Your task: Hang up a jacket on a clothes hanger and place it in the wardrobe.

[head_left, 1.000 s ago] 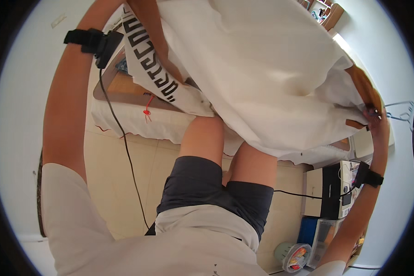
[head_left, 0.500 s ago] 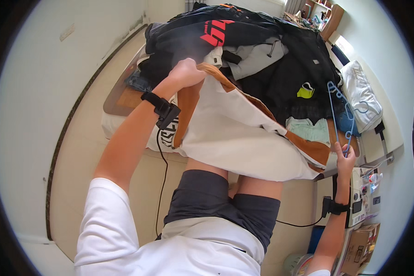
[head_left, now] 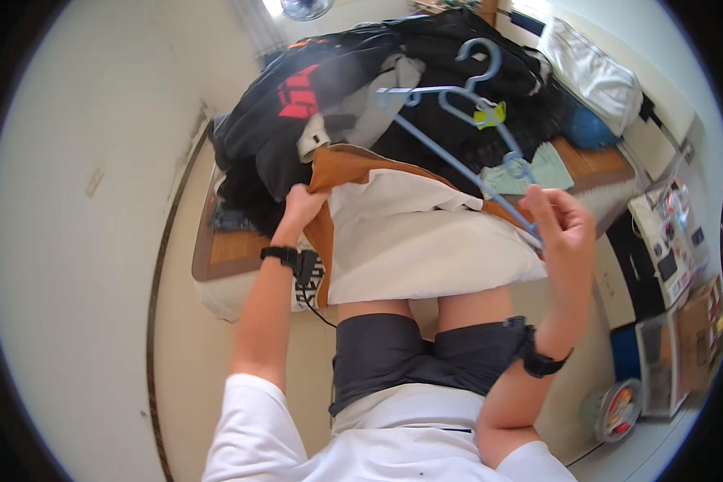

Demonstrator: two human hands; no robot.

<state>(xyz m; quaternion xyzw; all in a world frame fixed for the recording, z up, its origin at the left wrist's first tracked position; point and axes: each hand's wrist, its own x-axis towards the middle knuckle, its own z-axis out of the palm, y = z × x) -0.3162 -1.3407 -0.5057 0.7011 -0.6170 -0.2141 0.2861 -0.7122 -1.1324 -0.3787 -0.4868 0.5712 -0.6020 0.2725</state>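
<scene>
My left hand grips the upper left corner of a white garment with an orange-brown lining, which lies spread over the bed's near edge and my knees. My right hand holds the lower end of light blue plastic hangers at the garment's right corner; the hooks point up over a heap of dark clothes. Whether that hand also pinches the cloth I cannot tell. Both wrists wear black bands.
The bed has a wooden frame and carries the clothes heap, a mint cloth and a white bag. White drawers and boxes stand at the right, a round tin on the floor.
The garment has come down from in front of the camera onto the bed edge. My left hand moved down and right. The blue hangers now rise from my right hand.
</scene>
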